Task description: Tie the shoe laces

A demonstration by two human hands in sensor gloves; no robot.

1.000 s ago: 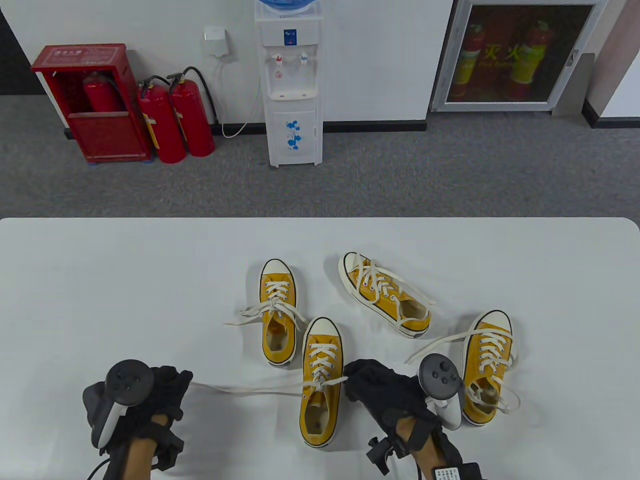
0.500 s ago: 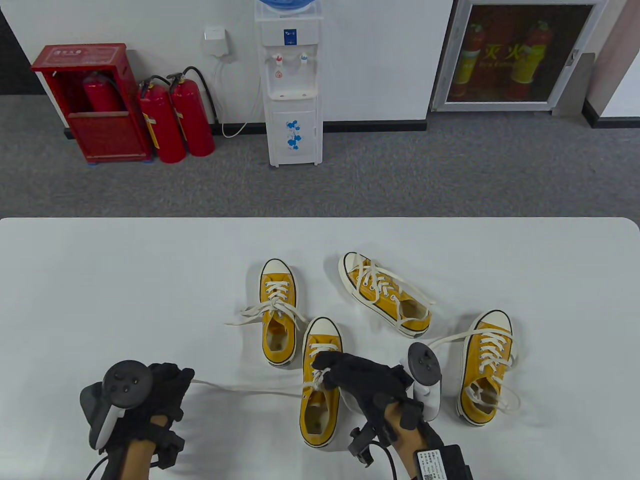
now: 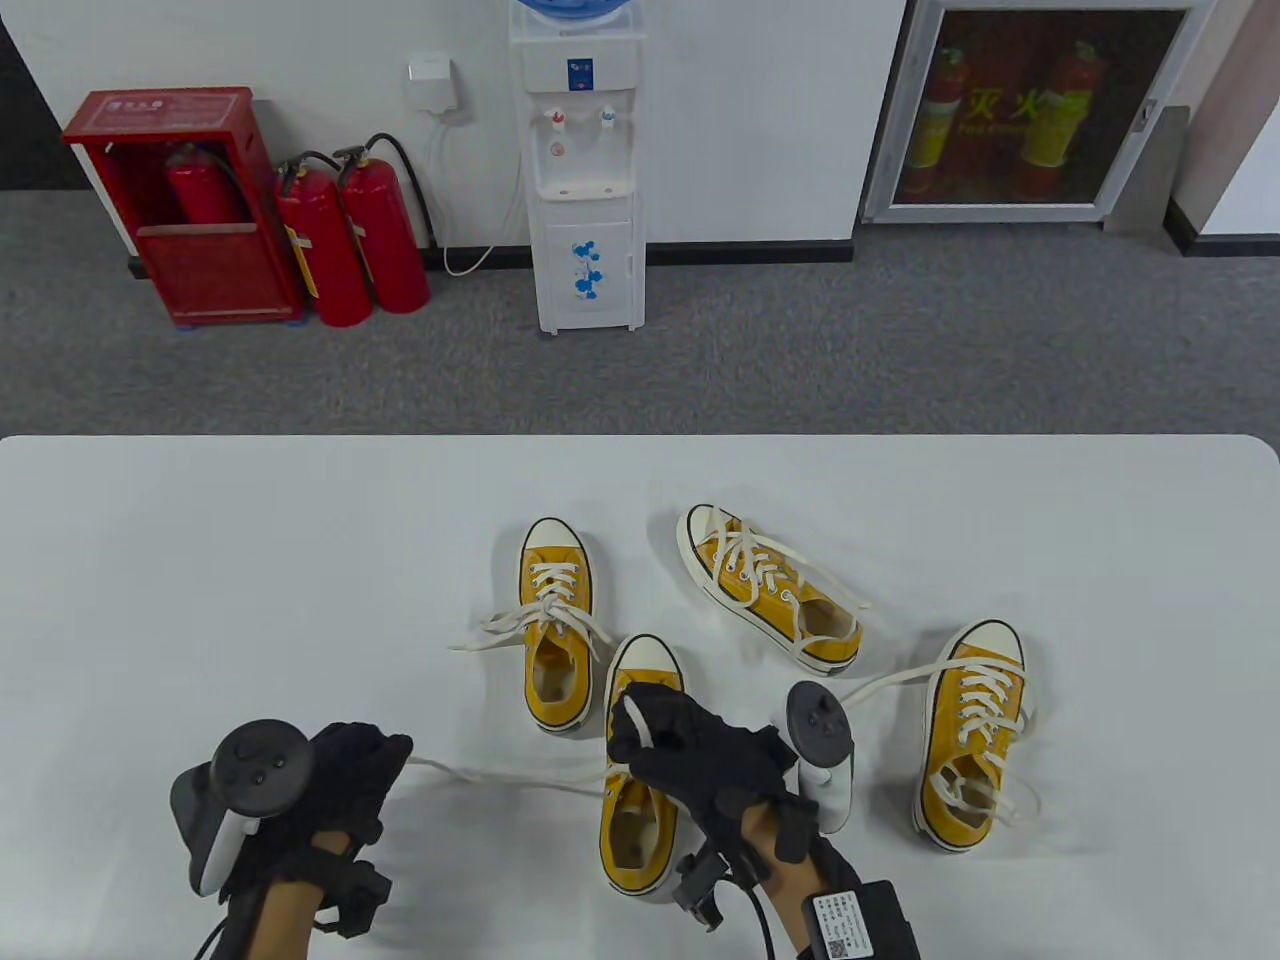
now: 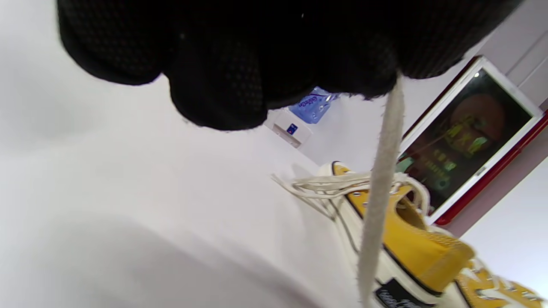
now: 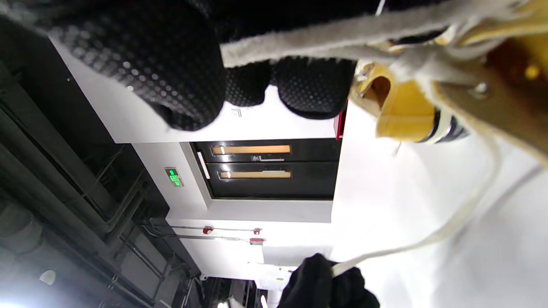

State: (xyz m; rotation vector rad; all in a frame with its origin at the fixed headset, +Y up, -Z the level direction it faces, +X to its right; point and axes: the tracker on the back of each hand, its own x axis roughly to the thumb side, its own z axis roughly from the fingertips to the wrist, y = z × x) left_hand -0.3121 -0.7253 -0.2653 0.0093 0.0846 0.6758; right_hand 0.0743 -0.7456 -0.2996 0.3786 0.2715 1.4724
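Note:
Several yellow canvas shoes with white laces lie on the white table (image 3: 200,560). The nearest shoe (image 3: 632,830) points away from me. My left hand (image 3: 375,765) grips one of its lace ends (image 3: 500,778), which runs slack to the shoe; in the left wrist view the lace (image 4: 381,184) hangs from my closed fingers (image 4: 222,85). My right hand (image 3: 650,730) is over the shoe's eyelets and holds its other lace end (image 3: 637,722); in the right wrist view that lace (image 5: 325,36) crosses under my fingers (image 5: 171,77).
Three more untied yellow shoes lie around: one behind the near shoe (image 3: 556,625), one tilted at the middle back (image 3: 770,590), one at the right (image 3: 975,730). Beyond the table's far edge stand a water dispenser (image 3: 585,170) and red fire extinguishers (image 3: 350,240).
My right hand moved left from beside the shoe to over its eyelets, carrying its lace end. My left hand shifted slightly right and its lace went slack.

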